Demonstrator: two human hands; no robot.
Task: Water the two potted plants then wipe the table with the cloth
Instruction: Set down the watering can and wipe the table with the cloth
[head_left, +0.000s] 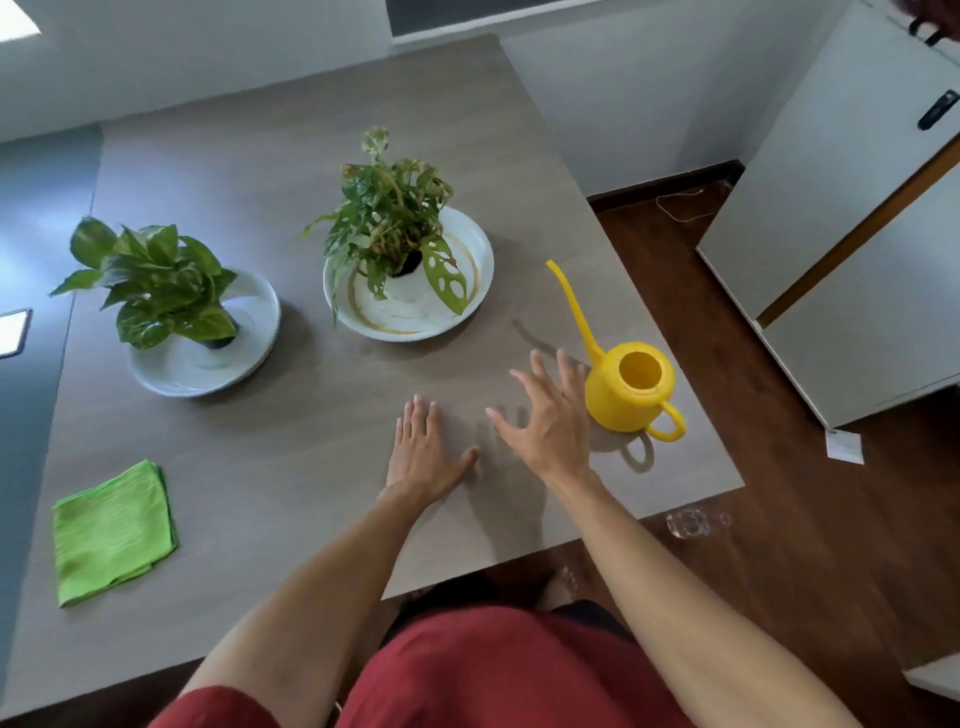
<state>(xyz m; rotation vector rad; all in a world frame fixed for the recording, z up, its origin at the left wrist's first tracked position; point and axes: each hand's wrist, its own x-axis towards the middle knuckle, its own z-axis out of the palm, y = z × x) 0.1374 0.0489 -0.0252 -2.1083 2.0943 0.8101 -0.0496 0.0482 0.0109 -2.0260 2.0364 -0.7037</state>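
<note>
A yellow watering can (626, 392) with a long thin spout stands near the table's right edge, its handle turned toward me. My right hand (545, 421) hovers just left of it, fingers spread, holding nothing. My left hand (423, 454) lies flat on the table (291, 457), palm down. One potted plant (156, 283) with broad leaves stands on a white saucer (208, 364) at the left. A second potted plant (392, 218) with holed leaves stands on a stained white saucer (467, 244) in the middle. A folded green cloth (111, 532) lies at the near left.
The table's right edge drops to a dark wooden floor (779, 493). A white cabinet (857, 234) stands to the right. A clear object (688, 522) lies on the floor by the table corner, and a white paper scrap (844, 446) lies farther right.
</note>
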